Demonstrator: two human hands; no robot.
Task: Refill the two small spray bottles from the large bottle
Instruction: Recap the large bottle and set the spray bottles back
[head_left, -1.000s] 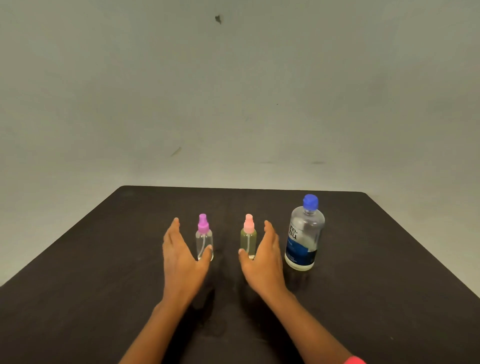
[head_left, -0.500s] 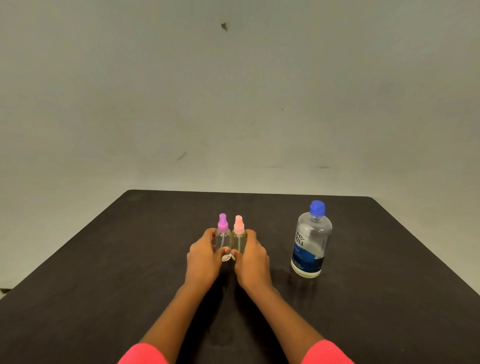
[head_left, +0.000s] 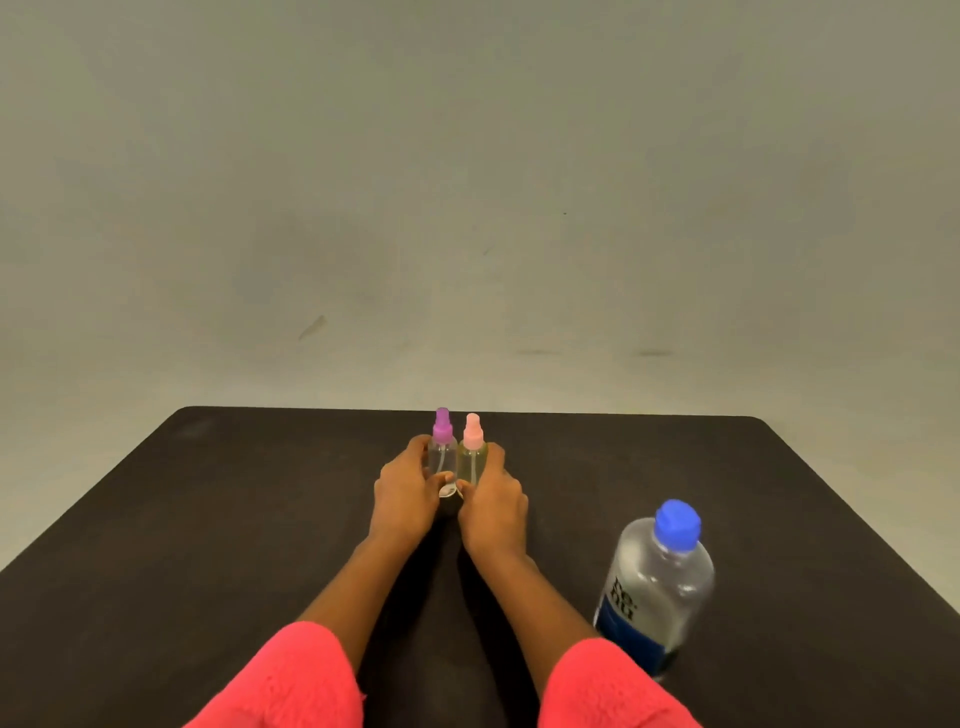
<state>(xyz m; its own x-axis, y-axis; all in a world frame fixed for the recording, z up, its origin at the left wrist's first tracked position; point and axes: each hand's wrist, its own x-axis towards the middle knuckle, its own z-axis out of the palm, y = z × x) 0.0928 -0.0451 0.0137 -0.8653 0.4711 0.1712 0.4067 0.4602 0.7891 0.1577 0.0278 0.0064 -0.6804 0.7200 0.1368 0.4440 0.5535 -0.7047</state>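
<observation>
A dark table fills the lower half of the view, and all the things of the task are standing on it. The large bottle is seen at the right side, upright, with its long axis pointing up. It is closed by a blue cap, and clear liquid can be seen inside. It is placed to the right of both hands and closer to the person than they are, just beside the right forearm.

The left hand is wrapped around the spray bottle with the purple top, the fingers curled on its outer side. The right hand is wrapped in the same way around the spray bottle with the pink top. These two small bottles are held upright in the middle of the table, side by side. It cannot be told whether they touch. Both tops are on.

The large bottle is judged to be reached more easily by the right hand, which is clearly nearer. For this, the pink-topped bottle must first be released and the hand drawn back and to the right. No pouring is possible until the caps are taken off.
</observation>
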